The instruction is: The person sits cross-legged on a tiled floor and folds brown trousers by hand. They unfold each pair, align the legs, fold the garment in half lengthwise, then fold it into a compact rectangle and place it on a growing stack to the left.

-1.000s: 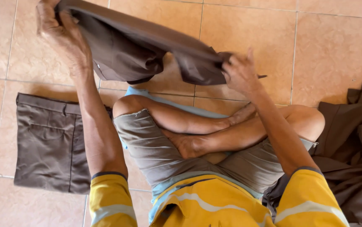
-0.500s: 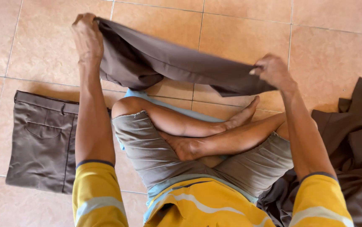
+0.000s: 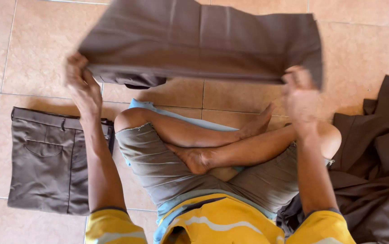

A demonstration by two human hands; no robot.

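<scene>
While one folded pair of trousers [image 3: 50, 160] lies beside our left hand [image 3: 84, 88], both it and our right hand [image 3: 300, 92] grip brown trousers [image 3: 203, 40] outstretched, unfolded heap [image 3: 375, 167] waiting right.

Brown garment [image 3: 203, 40], plain dark-brown woven cloth with faint lengthwise creases. Held up off the tiled floor, stretched wide and nearly flat between two grips. Lower left corner pinched at one end, lower right edge pinched at the other. Near edge doubled into a fold running straight across; a small bunch of cloth sagging below that fold near the left end. Right side dropping in a short vertical edge.
</scene>
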